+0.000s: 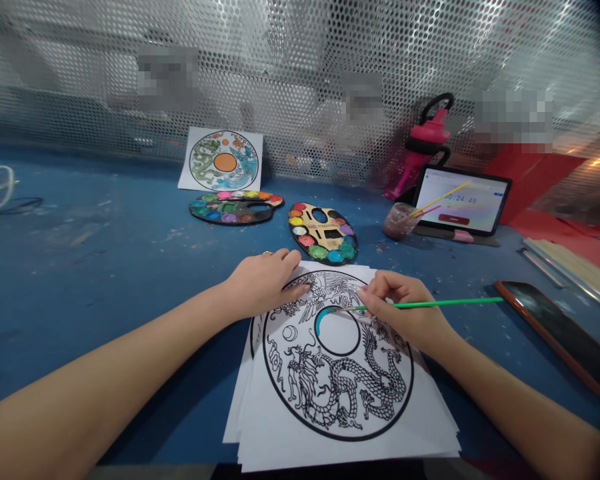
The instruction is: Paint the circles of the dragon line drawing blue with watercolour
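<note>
A stack of white paper sheets (380, 448) lies at the front of the blue table (100, 293), printed with a black circular dragon-and-phoenix outline. My left hand (263, 283) rests flat on the sheets' upper left part, holding nothing. My right hand (395, 310) pinches a thin green paintbrush (430, 304) with its tip at the central ring of the drawing. A curved stroke of blue paint (321, 321) marks that ring's left side, close to the brush tip. The brush's bristles are mostly hidden by my fingers.
Two round watercolour palettes (323, 233) (236, 208) and a painted sample disc (223, 160) lie ahead. To the right stand a brush jar (400, 221), a tablet showing a timer (460, 200), a pink bottle (420, 150), and a phone (555, 337). Perforated metal mesh (300, 67) forms the back.
</note>
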Available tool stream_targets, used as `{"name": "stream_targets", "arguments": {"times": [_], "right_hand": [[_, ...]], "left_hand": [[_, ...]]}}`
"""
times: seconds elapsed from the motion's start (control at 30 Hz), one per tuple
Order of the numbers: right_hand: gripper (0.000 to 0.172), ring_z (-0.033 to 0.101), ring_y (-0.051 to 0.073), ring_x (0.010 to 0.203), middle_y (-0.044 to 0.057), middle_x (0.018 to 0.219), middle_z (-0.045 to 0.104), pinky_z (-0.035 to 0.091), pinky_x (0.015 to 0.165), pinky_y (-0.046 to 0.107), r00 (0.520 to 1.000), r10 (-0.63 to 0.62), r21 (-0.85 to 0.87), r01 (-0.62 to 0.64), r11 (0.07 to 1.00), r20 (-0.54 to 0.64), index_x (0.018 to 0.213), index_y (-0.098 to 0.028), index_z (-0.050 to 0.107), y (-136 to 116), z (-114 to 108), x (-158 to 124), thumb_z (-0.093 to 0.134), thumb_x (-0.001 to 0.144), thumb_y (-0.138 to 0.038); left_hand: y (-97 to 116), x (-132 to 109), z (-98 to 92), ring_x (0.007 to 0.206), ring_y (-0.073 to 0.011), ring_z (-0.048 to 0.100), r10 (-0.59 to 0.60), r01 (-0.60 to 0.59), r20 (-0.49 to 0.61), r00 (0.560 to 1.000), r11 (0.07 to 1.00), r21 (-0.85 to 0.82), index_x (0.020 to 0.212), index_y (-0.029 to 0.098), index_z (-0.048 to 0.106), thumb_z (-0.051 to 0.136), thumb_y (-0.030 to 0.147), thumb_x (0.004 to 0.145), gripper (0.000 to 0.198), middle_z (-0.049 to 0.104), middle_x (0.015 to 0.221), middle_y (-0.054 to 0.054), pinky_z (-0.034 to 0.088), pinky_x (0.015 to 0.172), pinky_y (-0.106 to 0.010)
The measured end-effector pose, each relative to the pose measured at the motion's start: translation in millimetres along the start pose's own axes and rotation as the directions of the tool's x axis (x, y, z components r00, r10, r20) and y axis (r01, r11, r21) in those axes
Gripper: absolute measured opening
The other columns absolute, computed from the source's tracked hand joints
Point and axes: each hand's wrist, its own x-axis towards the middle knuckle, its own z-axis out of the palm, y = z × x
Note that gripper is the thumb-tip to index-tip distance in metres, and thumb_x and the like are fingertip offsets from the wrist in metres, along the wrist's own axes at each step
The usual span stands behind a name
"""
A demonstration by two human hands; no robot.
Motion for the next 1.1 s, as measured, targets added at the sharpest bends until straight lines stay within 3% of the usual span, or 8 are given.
{"name": "stream_targets", "arguments": {"times": [0.27,0.73,0.93,1.1], "right_hand": [[0.031,0.049,0.014,0.063,-0.002,0.057,0.047,0.038,0.06,0.028,1.0,0.031,-0.07,-0.031,0.997,0.003,0.058,-0.02,0.041,-1.7,-6.0,-0.8,0.058,0.083,-0.026],[0.033,0.041,0.012,0.054,-0.004,0.051,0.042,0.035,0.056,0.028,0.999,0.018,-0.187,-0.027,0.982,-0.051,0.056,-0.021,0.034,-4.4,-17.5,-3.8,0.056,0.079,-0.018],[0.031,0.048,0.014,0.06,-0.001,0.055,0.048,0.037,0.057,0.029,0.998,0.006,-0.133,-0.014,0.991,-0.059,0.056,-0.021,0.041,-7.6,-14.6,-2.4,0.057,0.083,-0.026],[0.032,0.045,0.013,0.058,-0.002,0.055,0.047,0.037,0.057,0.029,0.999,0.024,-0.147,-0.03,0.989,-0.037,0.057,-0.021,0.04,-7.9,-9.8,-1.2,0.057,0.083,-0.028]], "left_hand": [[0.3,-1.2,-0.7,0.074,-0.0241,0.06,0.008,-0.008,-0.005,1.0,1.0,0.003,0.097,0.019,0.043,0.035,0.055,0.089,0.038,0.059,0.091,-0.006,0.038,0.048,-0.029],[-0.4,-1.0,-0.1,0.072,-0.0223,0.059,0.013,-0.013,-0.001,1.0,1.0,-0.003,0.097,0.019,0.043,0.034,0.056,0.089,0.039,0.059,0.091,-0.007,0.037,0.048,-0.028],[0.1,-1.3,-1.2,0.074,-0.0232,0.059,0.004,-0.004,0.009,1.0,1.0,-0.009,0.096,0.019,0.043,0.035,0.055,0.089,0.038,0.059,0.092,-0.007,0.038,0.049,-0.028],[0.9,-1.2,-2.2,0.074,-0.0235,0.06,0.004,-0.004,0.012,1.0,1.0,-0.003,0.097,0.019,0.044,0.035,0.055,0.089,0.038,0.059,0.092,-0.007,0.039,0.05,-0.029]]}}
